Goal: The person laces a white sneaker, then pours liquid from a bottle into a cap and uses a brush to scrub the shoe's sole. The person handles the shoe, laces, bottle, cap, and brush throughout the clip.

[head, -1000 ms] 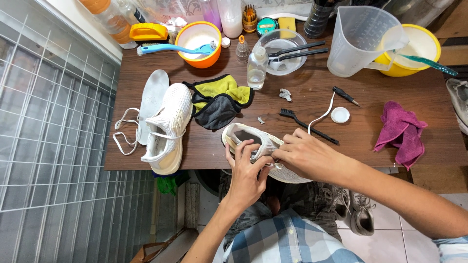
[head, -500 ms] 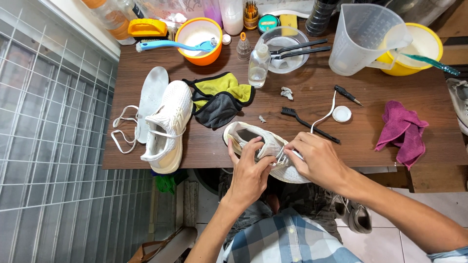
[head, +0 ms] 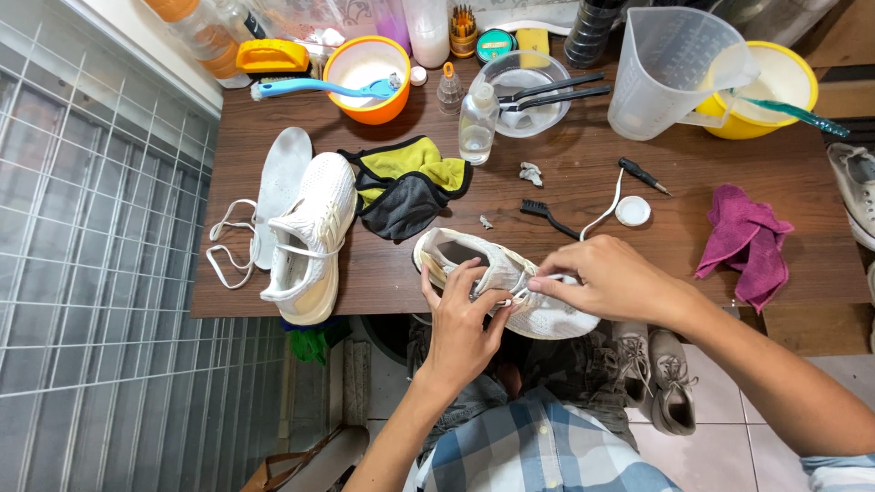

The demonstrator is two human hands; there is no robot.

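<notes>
2 hands worked on 1 white shoe at the near edge of the brown table.

The white shoe [head: 510,287] lay on its side, half over the table [head: 583,173] edge. The left hand [head: 460,319] was curled around its middle, fingers pressed on it. The right hand [head: 606,278] had its fingertips pinched shut on the white lace [head: 597,217], which ran up toward 1 white cap [head: 633,211]. Just beside lay 1 black brush [head: 550,218]. To the left stood 1 more white shoe [head: 310,239] with 1 insole [head: 281,187] next to it. Farther off were 1 yellow and grey cloth [head: 406,187], 1 pink cloth [head: 747,241], 1 orange bowl [head: 369,77], 1 yellow bowl [head: 775,91] and 1 clear jug [head: 674,68].
</notes>
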